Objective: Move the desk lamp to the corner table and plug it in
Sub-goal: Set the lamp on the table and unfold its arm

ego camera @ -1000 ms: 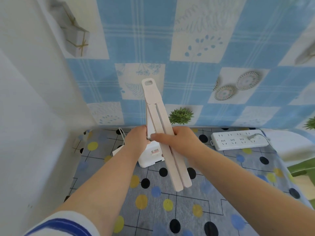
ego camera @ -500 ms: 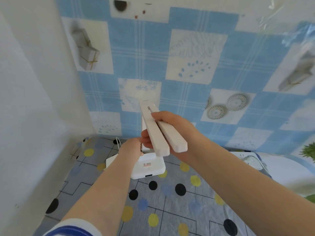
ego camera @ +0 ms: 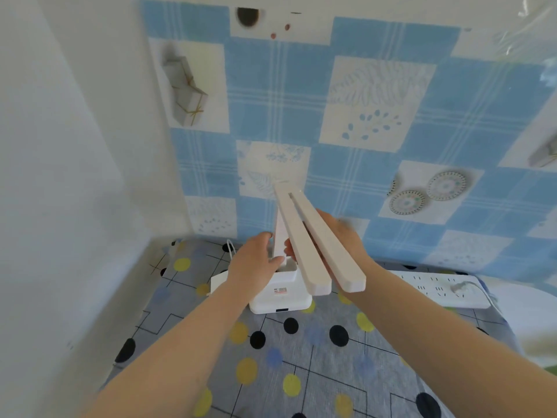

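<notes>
The white desk lamp stands on the corner table point(ego camera: 301, 372), its square base point(ego camera: 281, 297) resting on the dotted grey cloth. Its upright stem rises from the base and two long white light bars point(ego camera: 313, 248) slant out toward me. My left hand point(ego camera: 256, 263) holds the stem just above the base. My right hand point(ego camera: 340, 239) is under and behind the bars, fingers wrapped around them. A thin white cord point(ego camera: 230, 247) loops behind the base at the left. A white power strip point(ego camera: 443, 289) lies to the right with one plug in it.
White wall closes in on the left and a blue-and-white checked wall covering stands right behind the table. A small white adapter block point(ego camera: 218, 282) lies left of the lamp base. The table's right edge drops off past the power strip.
The light bars have swung up from hanging low over the table to slanting out toward me. My right hand moved up along them; the view tilted upward. The base stayed put.
</notes>
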